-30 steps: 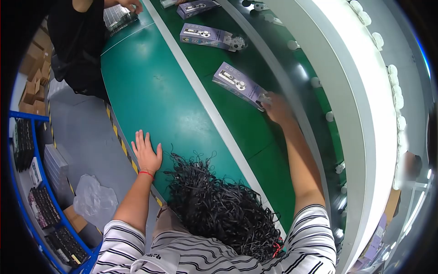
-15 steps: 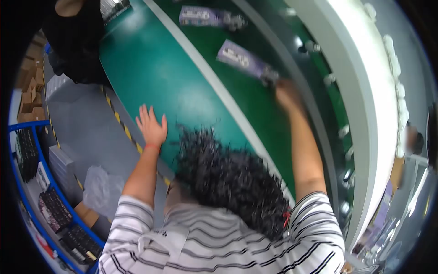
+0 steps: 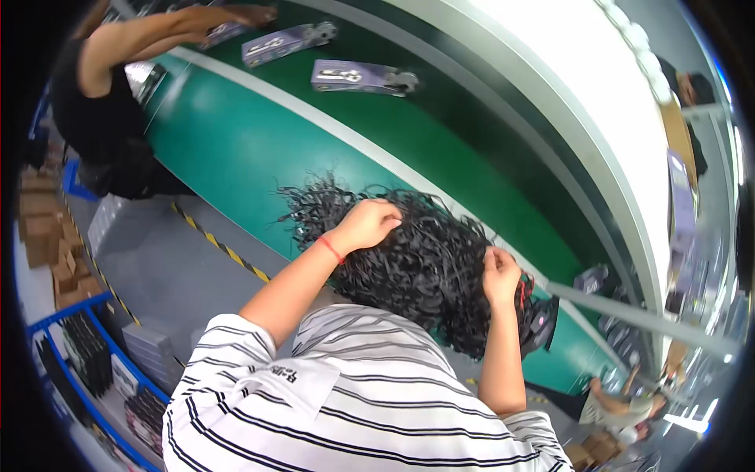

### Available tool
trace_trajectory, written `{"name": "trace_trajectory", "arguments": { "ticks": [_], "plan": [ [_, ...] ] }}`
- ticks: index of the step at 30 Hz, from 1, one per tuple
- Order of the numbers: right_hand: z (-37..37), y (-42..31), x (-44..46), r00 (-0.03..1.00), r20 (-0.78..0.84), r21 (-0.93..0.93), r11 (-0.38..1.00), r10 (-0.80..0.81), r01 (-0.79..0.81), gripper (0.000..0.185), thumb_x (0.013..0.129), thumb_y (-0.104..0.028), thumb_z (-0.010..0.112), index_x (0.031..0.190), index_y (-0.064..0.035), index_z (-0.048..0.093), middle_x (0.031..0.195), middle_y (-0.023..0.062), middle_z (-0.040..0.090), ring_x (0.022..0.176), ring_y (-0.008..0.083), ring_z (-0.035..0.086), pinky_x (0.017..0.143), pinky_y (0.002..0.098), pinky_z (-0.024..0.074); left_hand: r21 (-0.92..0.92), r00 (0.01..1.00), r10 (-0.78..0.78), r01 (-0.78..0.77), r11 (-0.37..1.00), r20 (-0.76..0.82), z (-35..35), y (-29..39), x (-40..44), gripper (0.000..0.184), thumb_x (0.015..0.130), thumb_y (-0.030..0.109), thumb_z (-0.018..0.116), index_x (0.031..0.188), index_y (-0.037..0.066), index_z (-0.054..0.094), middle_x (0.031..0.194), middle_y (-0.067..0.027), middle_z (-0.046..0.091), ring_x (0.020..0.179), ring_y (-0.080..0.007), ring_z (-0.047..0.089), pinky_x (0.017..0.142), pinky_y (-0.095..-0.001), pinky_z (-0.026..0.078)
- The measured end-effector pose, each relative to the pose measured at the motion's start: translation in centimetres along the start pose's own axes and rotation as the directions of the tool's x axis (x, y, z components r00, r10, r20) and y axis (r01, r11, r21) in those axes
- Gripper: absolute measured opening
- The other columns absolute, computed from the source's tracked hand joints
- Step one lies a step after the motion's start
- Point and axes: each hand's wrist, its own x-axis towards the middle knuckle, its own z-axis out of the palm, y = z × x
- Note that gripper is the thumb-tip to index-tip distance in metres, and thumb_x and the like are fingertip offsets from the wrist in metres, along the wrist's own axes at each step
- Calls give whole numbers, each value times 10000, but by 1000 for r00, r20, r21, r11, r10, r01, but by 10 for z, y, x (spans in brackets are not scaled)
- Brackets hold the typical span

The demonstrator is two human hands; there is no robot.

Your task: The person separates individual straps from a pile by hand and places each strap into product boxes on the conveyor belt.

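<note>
A big heap of thin, curly black strands [image 3: 425,271], perhaps ties or short wires, lies on the green table in front of my body. My left hand [image 3: 368,224] is over the heap's upper middle, its fingers pinched together and touching strands. At the right end of the heap, my right hand [image 3: 501,277] is closed too, thumb against fingers. What either pinch holds is too small to make out. Some red strands [image 3: 524,291] and a dark, smooth-edged object [image 3: 539,326] show just right of my right hand.
Purple boxes, each with a dark coiled item at one end, lie on the dark green belt [image 3: 472,157]; one is this box [image 3: 346,76]. A co-worker in black [image 3: 98,118] reaches over another box at upper left. A blue rack [image 3: 102,370] stands at lower left.
My left hand has left the bare table and come onto the heap. My right hand has come back from a purple box on the belt to the heap. The view has turned.
</note>
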Motion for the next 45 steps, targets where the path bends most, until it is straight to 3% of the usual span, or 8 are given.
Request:
{"name": "trace_trajectory", "arguments": {
  "ticks": [5, 18, 23, 27, 30, 34, 42, 45],
  "plan": [
    [-33, 19, -19, 997, -74, 155, 988, -9, 20, 172, 943, -126, 670, 982, 36, 714, 740, 16, 654, 639, 61, 547, 605, 237, 470, 458, 983, 142, -180, 871, 116, 53, 15, 34, 161, 738, 128, 729, 895, 99, 747, 880, -122, 670, 954, -337, 641, 841, -440, 522],
    [-83, 64, -55, 996, 38, 410, 911, -75, 53, 174, 941, -115, 675, 1040, 26, 704, 881, 35, 675, 745, 67, 583, 672, 226, 476, 436, 938, 89, -239, 868, 335, 68, 53, 63, 84, 747, 116, 710, 818, 73, 719, 875, -122, 644, 950, -332, 615, 835, -444, 502],
    [-100, -17, -36, 890, -147, 370, 810, -432, 455, 300, 918, -106, 688, 1181, 31, 641, 1038, 76, 643, 814, 121, 593, 692, 252, 498, -422, 967, -24, 134, 897, 255, 26, 211, 46, 140, 1004, 147, 576, 928, 40, 527, 757, -19, 543, 747, -159, 564, 726, -313, 479],
    [-67, -120, -33, 769, -294, 657, 465, -568, 594, 298, 997, -217, 606, 1177, 20, 624, 909, 51, 620, 759, 123, 570, 684, 277, 498, -507, 934, 56, 141, 851, 353, -29, 336, 37, 156, 1041, 171, 535, 942, 55, 505, 716, 53, 469, 646, -38, 431, 581, -208, 373],
    [-74, -145, -36, 543, 500, 863, 440, -675, -248, 309, 1042, -265, 536, 1047, 29, 627, 731, 45, 582, 674, 151, 547, 682, 305, 490, -243, 961, 101, -37, 969, 259, -77, 398, 32, 142, 1029, 170, 545, 942, 64, 511, 733, 84, 421, 643, -16, 370, 547, -193, 302],
    [-96, -112, -8, 479, 434, 899, 326, -763, -293, 375, 1068, -321, 487, 940, 7, 618, 639, 35, 555, 601, 145, 521, 640, 284, 480, -41, 965, 257, -255, 966, 46, -172, 416, 28, 134, 1035, 184, 527, 999, 57, 552, 724, 90, 390, 614, -16, 327, 525, -194, 262],
    [-83, -109, -30, 703, 424, 668, 721, -571, 183, 331, 1033, -239, 517, 799, -14, 579, 648, 37, 530, 583, 146, 522, 563, 281, 452, -429, 954, 94, -214, 878, -285, -270, 347, -35, 162, 1061, 200, 487, 1037, 58, 561, 707, 68, 399, 569, -27, 294, 498, -195, 235],
    [-126, -125, -24, 867, 189, 867, 492, -461, 73, 292, 1007, -211, 544, 791, -19, 586, 706, 57, 587, 631, 144, 565, 573, 287, 464, -574, 953, 27, -204, 793, -302, -277, 301, -44, 166, 1068, 218, 475, 1043, 72, 550, 710, 53, 424, 553, -22, 300, 488, -189, 219]
  ]
}}
